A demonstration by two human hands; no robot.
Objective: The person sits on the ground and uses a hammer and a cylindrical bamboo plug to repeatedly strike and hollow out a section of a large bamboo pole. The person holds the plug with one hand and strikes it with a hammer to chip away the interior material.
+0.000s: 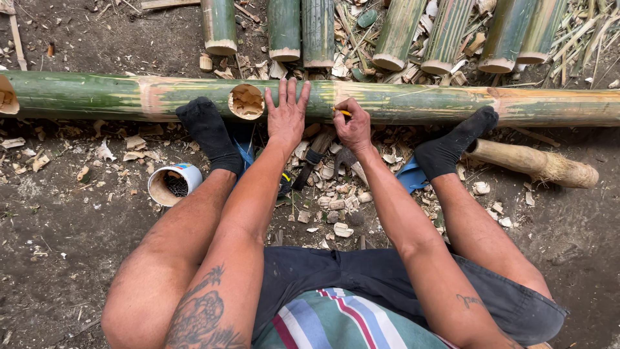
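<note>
The person sits on bare earth facing a long green bamboo pole (420, 103) that lies flat across the ground from the left edge of the view to the right edge. A round hole (246, 101) has been cut into the upper face of the pole, left of centre, exposing pale fibrous interior. The left hand (287, 114) is released, palm down with fingers spread, resting flat on the pole just right of the hole. The right hand (352, 126) is clenched around a short yellow pencil (344, 113), its tip touching the pole surface just beside the left hand. Both feet wear black socks: the left foot (208, 129) rests against the pole just left of the hole, and the right foot (455, 145) rests against it further right. Pale wood chips (339, 203) are scattered on the ground between the legs, with a dark-handled tool (313, 158) lying among them below the hands; its type cannot be told. A small open can (173, 184) stands on the ground beside the left leg. A brown bamboo offcut (536, 163) lies near the right foot. Beyond the pole, a row of cut bamboo sections (400, 32) lies with sawn ends facing it.
</note>
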